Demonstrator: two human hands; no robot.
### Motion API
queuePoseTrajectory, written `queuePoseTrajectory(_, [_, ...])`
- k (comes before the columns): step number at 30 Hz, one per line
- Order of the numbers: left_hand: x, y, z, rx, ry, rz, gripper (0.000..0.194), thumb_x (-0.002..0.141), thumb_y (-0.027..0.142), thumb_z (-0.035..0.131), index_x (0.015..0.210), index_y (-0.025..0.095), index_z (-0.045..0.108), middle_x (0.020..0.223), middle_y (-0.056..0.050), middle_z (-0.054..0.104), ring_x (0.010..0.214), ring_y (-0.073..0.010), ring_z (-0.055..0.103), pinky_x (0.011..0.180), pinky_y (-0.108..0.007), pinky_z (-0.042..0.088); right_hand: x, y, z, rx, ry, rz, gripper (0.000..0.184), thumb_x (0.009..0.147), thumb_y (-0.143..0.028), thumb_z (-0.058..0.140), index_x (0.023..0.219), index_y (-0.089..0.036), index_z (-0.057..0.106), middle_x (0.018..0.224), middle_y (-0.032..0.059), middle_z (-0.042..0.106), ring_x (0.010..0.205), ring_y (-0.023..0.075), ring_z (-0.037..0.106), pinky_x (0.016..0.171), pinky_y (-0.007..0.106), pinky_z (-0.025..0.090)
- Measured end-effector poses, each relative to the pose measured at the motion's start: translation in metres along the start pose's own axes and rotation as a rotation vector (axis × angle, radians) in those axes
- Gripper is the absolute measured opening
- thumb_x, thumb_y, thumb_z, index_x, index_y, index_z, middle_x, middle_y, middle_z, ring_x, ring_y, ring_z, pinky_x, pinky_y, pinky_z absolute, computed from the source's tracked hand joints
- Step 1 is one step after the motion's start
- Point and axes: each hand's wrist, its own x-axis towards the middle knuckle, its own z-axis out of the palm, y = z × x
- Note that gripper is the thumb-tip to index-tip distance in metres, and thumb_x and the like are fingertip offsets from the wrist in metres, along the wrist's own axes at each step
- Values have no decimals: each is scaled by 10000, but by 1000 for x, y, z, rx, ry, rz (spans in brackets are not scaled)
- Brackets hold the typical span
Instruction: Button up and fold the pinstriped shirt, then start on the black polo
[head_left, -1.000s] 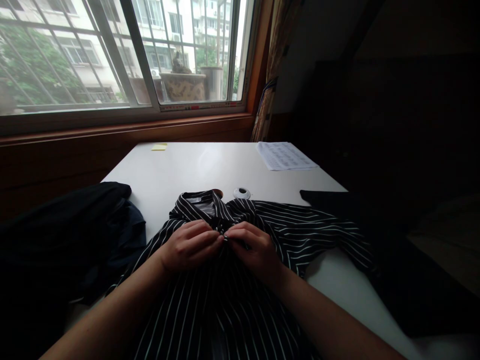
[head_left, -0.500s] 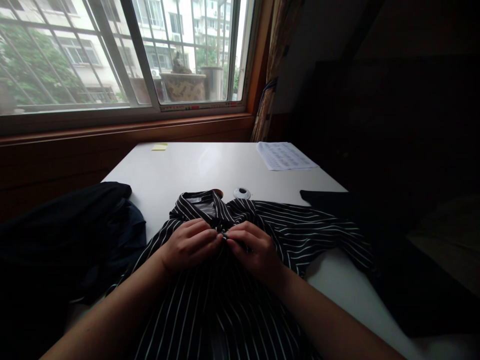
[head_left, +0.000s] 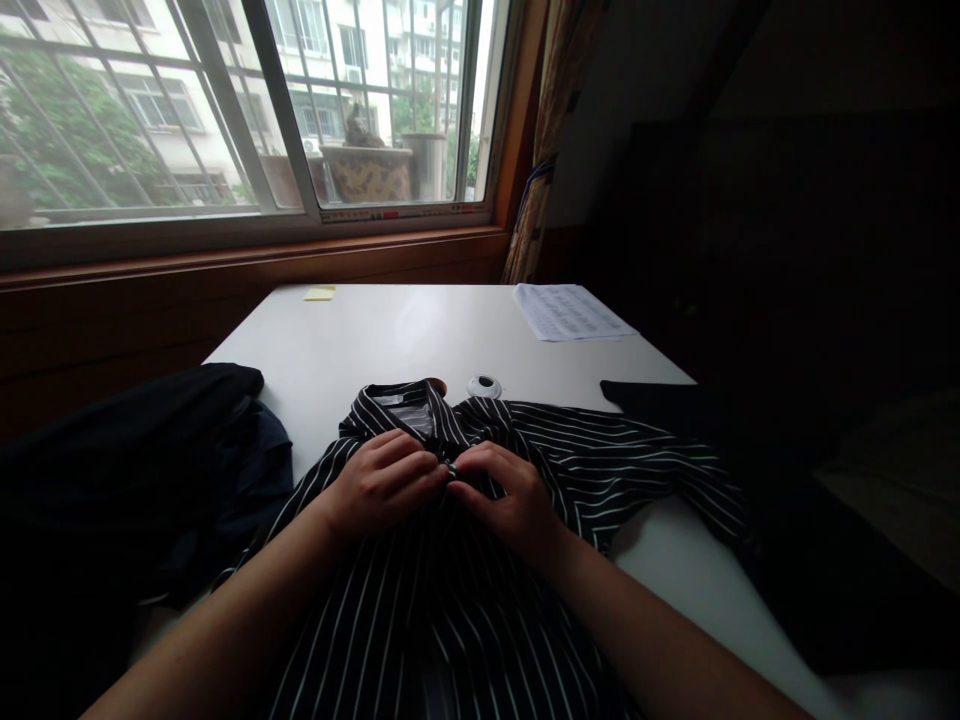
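A black shirt with white stripes [head_left: 375,620] lies spread on the table, its collar towards the far side and one sleeve stretched to the right. My left hand [head_left: 386,482] is closed on the shirt's front edge just below the collar. Facing it, my right hand [head_left: 514,492] pinches the same part of the front, thumb and forefinger slightly parted around the cloth. The fingertips of both hands nearly meet there. Whether a button sits between them is too small and dark to tell.
The white table [head_left: 420,330] stands below a barred window. Dark clothing [head_left: 217,450] is heaped at the left, and more dark cloth [head_left: 750,530] lies at the right. Beyond the collar is a small white round object [head_left: 484,386]. Printed papers [head_left: 570,312] and a yellow sticky note [head_left: 319,293] lie farther back.
The right thumb and forefinger have parted a little, and the left fingers have shifted slightly at the shirt front. The shirt itself has stayed in place.
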Motion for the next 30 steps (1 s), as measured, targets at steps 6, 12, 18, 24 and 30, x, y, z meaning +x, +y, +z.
queuePoseTrajectory(6, [-1, -1, 3, -94, -2, -103, 144, 935, 185, 606, 1079, 184, 611, 1007, -70, 703, 932, -201, 629, 784, -375, 572, -1, 3, 2, 17, -6, 13, 50, 925, -214, 639, 971, -229, 650, 913, 30, 685, 860, 173, 668, 801, 327, 560])
queuePoseTrajectory(12, [3, -1, 5, -280, -27, -171, 133, 925, 119, 590, 1046, 174, 582, 1089, -95, 700, 1014, -198, 636, 864, -372, 569, -1, 5, 3, 22, 3, -7, 106, 920, -174, 641, 1002, -239, 653, 939, 31, 678, 894, 171, 662, 822, 324, 555])
queuePoseTrajectory(18, [1, -4, 9, -371, -20, -205, 157, 909, 95, 600, 1023, 186, 541, 998, -78, 699, 898, -175, 641, 808, -347, 554, -3, 6, 4, 33, -9, -6, 123, 933, -167, 629, 1027, -240, 661, 961, 36, 668, 904, 165, 653, 827, 322, 554])
queuePoseTrajectory(24, [-1, -5, 12, -379, 16, -236, 196, 884, 98, 643, 1010, 191, 524, 933, -61, 679, 837, -166, 628, 765, -333, 549, -3, 6, 2, -10, -5, -8, 125, 938, -170, 623, 1031, -239, 673, 962, 40, 663, 909, 170, 649, 827, 328, 553])
queuePoseTrajectory(30, [-4, -5, 12, -390, 6, -239, 181, 889, 80, 620, 1004, 191, 535, 940, -60, 679, 854, -167, 617, 784, -336, 538, -2, 2, 2, -63, 30, -12, 122, 932, -161, 633, 1009, -246, 675, 940, 28, 663, 899, 164, 649, 817, 316, 552])
